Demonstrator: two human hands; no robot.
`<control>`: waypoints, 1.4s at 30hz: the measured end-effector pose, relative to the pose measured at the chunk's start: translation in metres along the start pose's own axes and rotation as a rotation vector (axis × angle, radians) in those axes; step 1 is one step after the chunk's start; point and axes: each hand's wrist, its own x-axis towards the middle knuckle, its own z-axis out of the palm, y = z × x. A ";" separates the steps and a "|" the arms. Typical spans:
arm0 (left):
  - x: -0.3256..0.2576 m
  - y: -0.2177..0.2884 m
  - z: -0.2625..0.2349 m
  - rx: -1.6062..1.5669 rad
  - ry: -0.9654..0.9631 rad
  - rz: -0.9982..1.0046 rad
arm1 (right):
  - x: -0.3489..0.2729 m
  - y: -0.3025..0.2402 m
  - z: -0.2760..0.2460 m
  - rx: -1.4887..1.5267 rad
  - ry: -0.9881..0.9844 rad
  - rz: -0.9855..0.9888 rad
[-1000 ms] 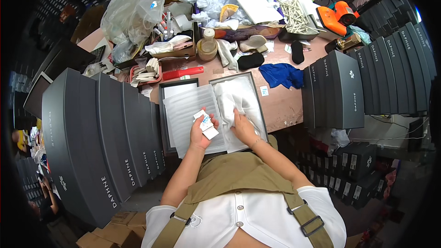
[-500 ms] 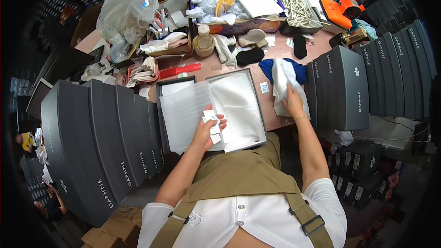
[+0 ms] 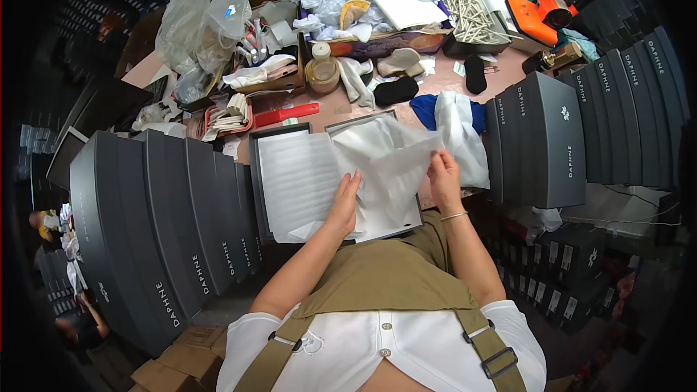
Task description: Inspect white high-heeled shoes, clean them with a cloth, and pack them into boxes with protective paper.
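On the table before me lies an open dark grey shoe box [image 3: 415, 207] lined with white tissue paper [image 3: 396, 163]. My right hand [image 3: 444, 174] pinches a raised edge of the tissue at the box's right side. The fingers of my left hand [image 3: 343, 207] are stretched out against the tissue at the middle, and its palm side is partly hidden. Under the left part of the paper sits a second grey box part [image 3: 255, 174]. Right of my right hand lies a white wrapped bundle [image 3: 465, 141] on a blue cloth [image 3: 423, 110].
Stacks of grey shoe boxes flank me at the left [image 3: 116, 225] and right [image 3: 534, 138]. Beyond the open box are a red-handled tool [image 3: 287, 113], a glue bottle [image 3: 321, 72], black pads [image 3: 396, 91], a bin of white sticks [image 3: 472, 18] and an orange device [image 3: 534, 20].
My right hand has left the white bundle and lifted the tissue edge. My left hand has shifted right and opened; the small white packets it held no longer show.
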 end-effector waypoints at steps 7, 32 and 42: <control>-0.047 0.017 -0.002 0.442 0.126 0.461 | -0.007 -0.026 -0.047 -0.035 0.098 -0.053; -0.019 0.050 -0.022 0.253 -0.114 0.346 | 0.011 0.074 -0.008 -0.469 -0.193 0.293; -0.029 0.039 -0.028 0.677 0.121 0.737 | 0.010 0.025 0.096 -1.283 -0.369 -0.449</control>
